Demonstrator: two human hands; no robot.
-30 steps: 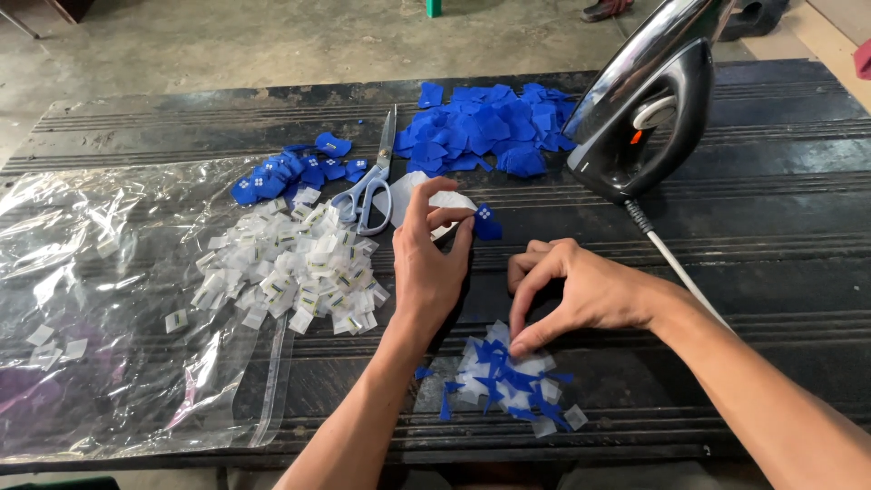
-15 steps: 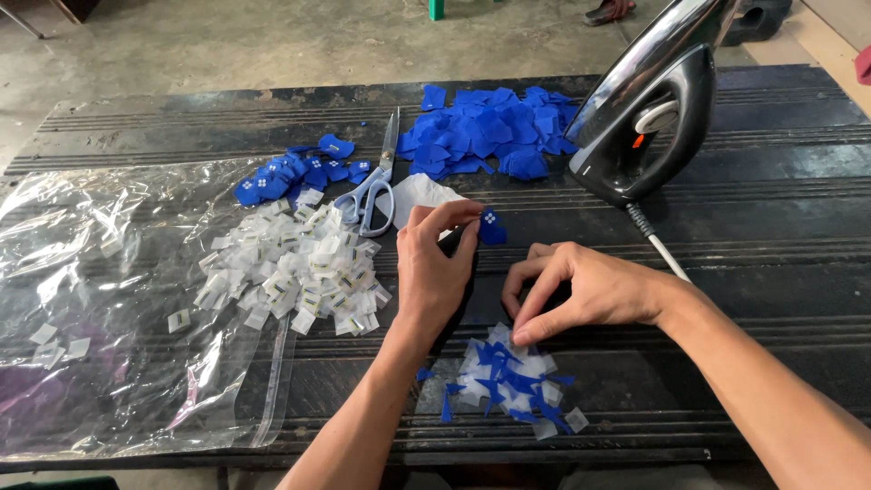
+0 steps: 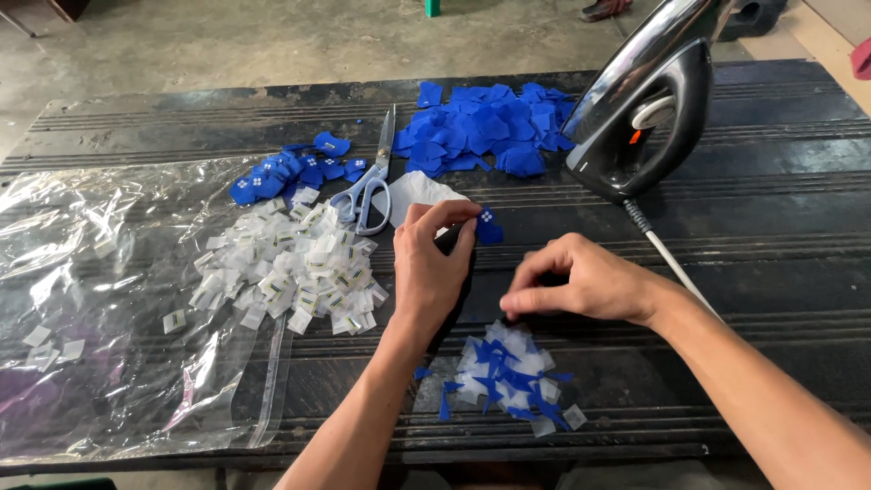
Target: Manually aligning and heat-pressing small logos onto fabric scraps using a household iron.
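1. The left hand [image 3: 434,263] pinches a small blue fabric piece [image 3: 489,227] between thumb and fingertips, holding it just above the dark ribbed desk [image 3: 771,227], near a white sheet [image 3: 413,192] lying behind it.
2. The right hand [image 3: 581,286] is curled, fingertips drawn together just above the mixed heap of blue and white scraps [image 3: 513,377] at the near edge. Whether it grips anything cannot be told, since the fingertips hide what lies under them.
3. Judging from the piles, a fair share looks handled: a small group of blue pieces with white marks [image 3: 272,177] lies near the scissors [image 3: 370,186], and the scrap heap has some bulk.
4. Much appears left: a large pile of plain blue pieces [image 3: 485,132] sits at the far side beside the upright iron [image 3: 649,109], and a broad spread of small white tags [image 3: 290,268] lies between the scissors and the clear plastic bag [image 3: 109,318].
5. A few loose white tags lie on or under the bag; glare makes this hard to settle.
6. The iron's top is cut off by the frame, and its cord [image 3: 667,259] passes behind the right wrist. The marks on the held piece are too small to read.
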